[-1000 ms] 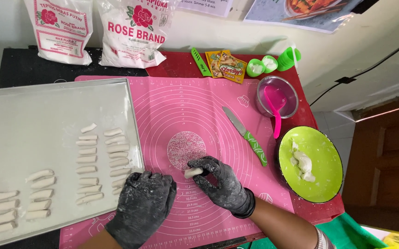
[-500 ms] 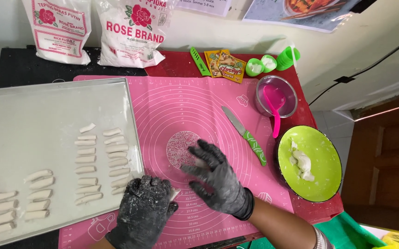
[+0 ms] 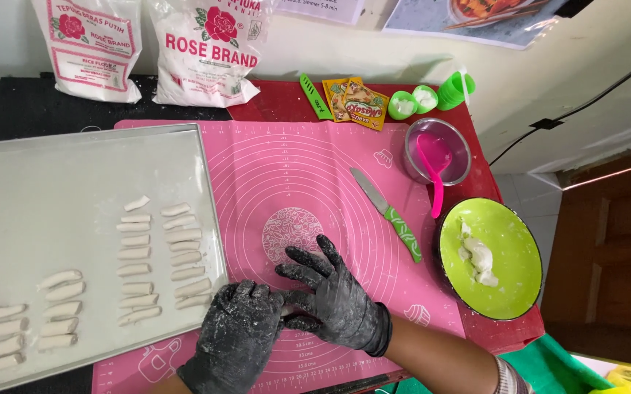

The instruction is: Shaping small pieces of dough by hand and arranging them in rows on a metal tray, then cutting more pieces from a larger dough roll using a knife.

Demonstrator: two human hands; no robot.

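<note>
white dough piece point(image 3: 283, 309) between gloved palms

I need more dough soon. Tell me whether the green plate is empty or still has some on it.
Not empty. The green plate holds a small white lump of dough left of its middle; the rest is bare.

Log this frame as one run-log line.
left hand: over right fingertips, flat | right hand: flat on pink mat | tray: dough sticks in rows | knife: idle
</note>
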